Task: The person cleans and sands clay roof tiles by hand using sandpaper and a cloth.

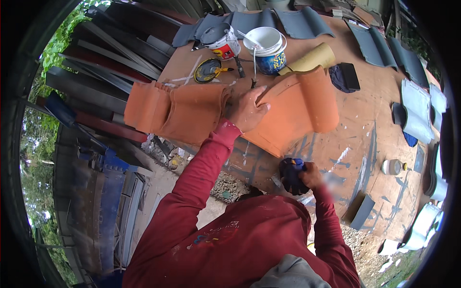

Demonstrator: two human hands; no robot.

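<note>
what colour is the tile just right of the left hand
Orange; the tile shows best in the head view.

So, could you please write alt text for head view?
A person's right hand grips a dark blue object at a paint-streaked table; the left hand touches a curved orange tile. Beyond are two buckets and grey tiles.

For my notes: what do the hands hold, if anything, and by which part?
The right hand grips a dark blue object by its right side; the left hand touches an orange tile.
</note>
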